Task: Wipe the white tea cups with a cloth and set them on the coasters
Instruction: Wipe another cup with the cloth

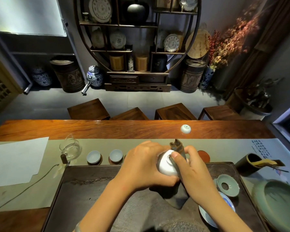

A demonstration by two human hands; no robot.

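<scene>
Gripping the white cup (167, 164) tipped on its side, the left hand (144, 166) is curled shut around it; the right hand (193, 173) pinches the dark cloth (177, 195) against its rim; the empty red coaster (203, 155) lies just beyond, nearer the right hand; two filled coasters (93, 162) sit left on the table (124, 129).

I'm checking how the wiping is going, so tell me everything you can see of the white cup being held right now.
The white cup is a small, smooth, glossy bowl-shaped tea cup without a handle, seemingly porcelain. It is held tipped on its side above the dark tea tray, not resting on anything. The left hand cradles its body from the left and below. The right hand presses a dark cloth against it, thumb on the cup. The cloth wraps its right side and hangs below. Its inside is hidden.
</scene>
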